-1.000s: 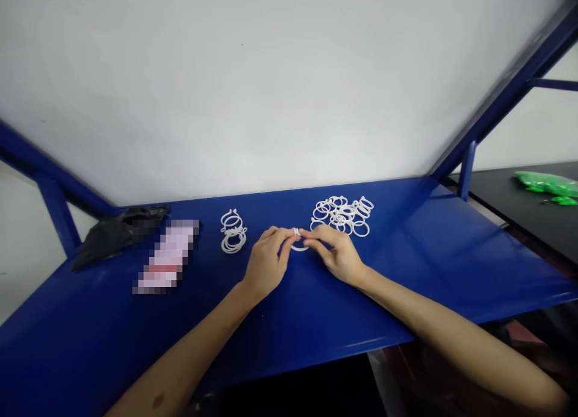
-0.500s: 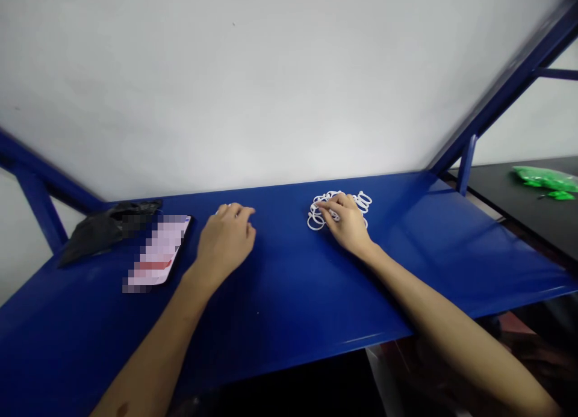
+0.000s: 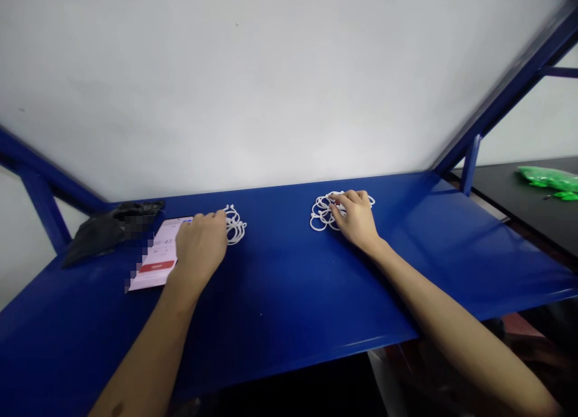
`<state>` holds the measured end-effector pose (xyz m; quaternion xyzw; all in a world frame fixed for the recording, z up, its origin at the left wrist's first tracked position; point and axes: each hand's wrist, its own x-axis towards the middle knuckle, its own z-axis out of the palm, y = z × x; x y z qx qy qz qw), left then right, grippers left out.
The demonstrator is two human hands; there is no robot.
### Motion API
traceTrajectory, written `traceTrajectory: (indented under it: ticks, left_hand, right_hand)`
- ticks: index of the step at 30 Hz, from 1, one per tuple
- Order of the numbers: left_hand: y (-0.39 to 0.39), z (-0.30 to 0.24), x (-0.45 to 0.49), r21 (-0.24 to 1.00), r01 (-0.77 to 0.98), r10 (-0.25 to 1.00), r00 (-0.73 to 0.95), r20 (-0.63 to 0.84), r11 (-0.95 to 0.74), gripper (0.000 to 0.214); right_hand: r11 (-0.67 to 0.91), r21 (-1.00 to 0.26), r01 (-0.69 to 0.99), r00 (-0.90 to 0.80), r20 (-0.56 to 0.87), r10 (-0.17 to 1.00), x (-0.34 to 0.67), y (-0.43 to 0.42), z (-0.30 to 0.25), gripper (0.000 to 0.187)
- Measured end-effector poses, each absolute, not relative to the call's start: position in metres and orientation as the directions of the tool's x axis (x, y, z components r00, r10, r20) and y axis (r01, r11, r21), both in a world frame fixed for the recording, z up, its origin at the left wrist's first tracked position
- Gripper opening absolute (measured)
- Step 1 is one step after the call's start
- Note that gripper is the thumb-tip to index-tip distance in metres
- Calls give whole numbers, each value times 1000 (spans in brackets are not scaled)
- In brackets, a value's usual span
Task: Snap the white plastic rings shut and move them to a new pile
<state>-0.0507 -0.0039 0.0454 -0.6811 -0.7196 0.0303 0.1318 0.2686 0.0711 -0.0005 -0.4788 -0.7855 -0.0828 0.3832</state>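
Observation:
My left hand [image 3: 202, 244] is curled, knuckles up, over the right edge of the phone [image 3: 158, 260]. Its fingertips are hidden, so whatever they hold does not show. Right beside those fingers lies a small heap of white plastic rings [image 3: 235, 229], each with a little knob. My right hand [image 3: 357, 219] rests over a larger pile of similar white rings [image 3: 318, 223]. Its thumb and forefinger are slightly apart among the rings, and the palm covers part of the pile.
Both heaps lie on a blue table [image 3: 280, 272] against a pale wall [image 3: 280, 86]. A black plastic bag [image 3: 97, 233] sits behind the phone at the left. Blue slanted bars [image 3: 501, 98] flank the table. Green bagged items [image 3: 548, 179] lie on a dark surface at the far right.
My left hand has moved left and partly over the phone, uncovering the small ring heap. My right hand has shifted slightly right over its pile, thumb and forefinger parting.

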Motion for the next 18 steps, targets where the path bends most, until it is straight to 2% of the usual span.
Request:
traceTrajectory:
  ticks: [3, 8, 12, 18]
  left_hand:
    - [-6, 47, -50, -211, 975, 971, -24, 238, 75, 27]
    - [-7, 53, -36, -177, 983, 972, -11, 236, 54, 34]
    - [-3, 44, -36, -197, 979, 977, -1, 214, 45, 41]
    - [-8, 48, -37, -216, 970, 962, -52, 267, 112, 38]
  right_hand:
    - [562, -250, 789, -242, 714, 657, 264, 63, 4, 23]
    - [625, -255, 738, -289, 717, 634, 252, 48, 11, 22]
    - [661, -255, 705, -348, 688, 636, 247, 44, 11, 22]
    - [675, -275, 685, -371, 666, 648, 244, 39, 11, 22]
